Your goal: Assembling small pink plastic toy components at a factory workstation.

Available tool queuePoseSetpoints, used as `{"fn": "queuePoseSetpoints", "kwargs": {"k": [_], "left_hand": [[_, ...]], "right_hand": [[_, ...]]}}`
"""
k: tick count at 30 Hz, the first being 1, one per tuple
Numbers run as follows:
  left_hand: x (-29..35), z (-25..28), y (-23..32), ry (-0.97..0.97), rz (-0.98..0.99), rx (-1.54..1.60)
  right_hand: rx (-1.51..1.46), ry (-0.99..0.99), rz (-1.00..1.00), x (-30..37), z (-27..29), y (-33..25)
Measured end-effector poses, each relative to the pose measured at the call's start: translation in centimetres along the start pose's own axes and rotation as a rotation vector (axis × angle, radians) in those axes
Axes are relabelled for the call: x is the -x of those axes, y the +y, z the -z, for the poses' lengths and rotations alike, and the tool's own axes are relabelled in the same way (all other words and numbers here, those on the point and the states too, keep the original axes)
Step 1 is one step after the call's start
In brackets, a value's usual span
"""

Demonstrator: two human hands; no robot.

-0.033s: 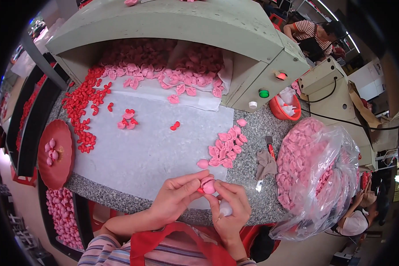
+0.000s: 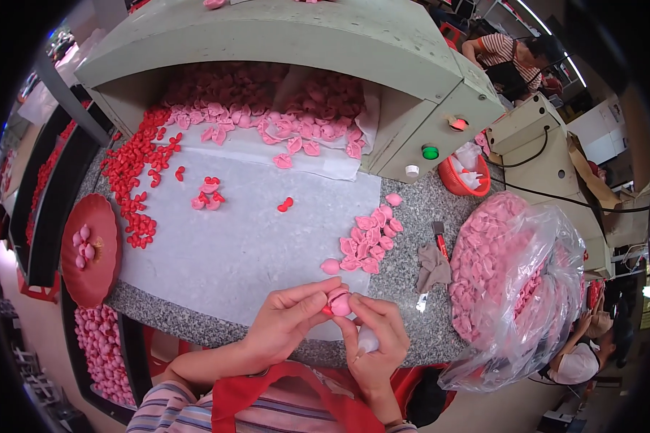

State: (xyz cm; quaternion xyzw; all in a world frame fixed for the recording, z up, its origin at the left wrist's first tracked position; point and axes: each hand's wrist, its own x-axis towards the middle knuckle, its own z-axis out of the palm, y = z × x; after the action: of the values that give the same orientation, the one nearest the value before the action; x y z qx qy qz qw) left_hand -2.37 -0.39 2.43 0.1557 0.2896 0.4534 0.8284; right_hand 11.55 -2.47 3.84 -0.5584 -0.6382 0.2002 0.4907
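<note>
Above the near right corner of the white sheet (image 2: 245, 260), a pink shell (image 2: 341, 304) was pinched between the fingers of the left hand (image 2: 285, 328) and right hand (image 2: 380, 333), neither nearer. A red piece (image 2: 328, 311) was seen beside the left fingers; a whitish bottle (image 2: 368, 339) was cradled in the right hand. The shell's slit seemed turned toward the sheet's middle; its long axis could not be told.

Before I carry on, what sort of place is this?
Most likely a factory workshop: a metal housing with coloured buttons, a heap of small red parts, and a clear bag of pink pieces.
</note>
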Motion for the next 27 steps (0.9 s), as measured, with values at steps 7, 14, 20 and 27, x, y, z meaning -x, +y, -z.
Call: {"fn": "queuePoseSetpoints", "kwargs": {"k": [7,14,20,27], "left_hand": [[0.4,-0.2,0.1,-0.028,-0.062,-0.107],[0.4,0.3,-0.5,-0.092,-0.202,-0.258],[0.6,0.3,-0.6,-0.157,-0.279,-0.35],[0.5,0.9,-1.4,-0.181,-0.446,-0.395]], "right_hand": [[-0.002,-0.007,0.038,0.1,0.2,-0.2],[-0.007,0.006,0.048,0.3,0.2,-0.1],[0.027,0.025,0.105,0.7,0.1,0.5],[0.099,0.049,0.26,1.1,-0.2,0.5]]}}
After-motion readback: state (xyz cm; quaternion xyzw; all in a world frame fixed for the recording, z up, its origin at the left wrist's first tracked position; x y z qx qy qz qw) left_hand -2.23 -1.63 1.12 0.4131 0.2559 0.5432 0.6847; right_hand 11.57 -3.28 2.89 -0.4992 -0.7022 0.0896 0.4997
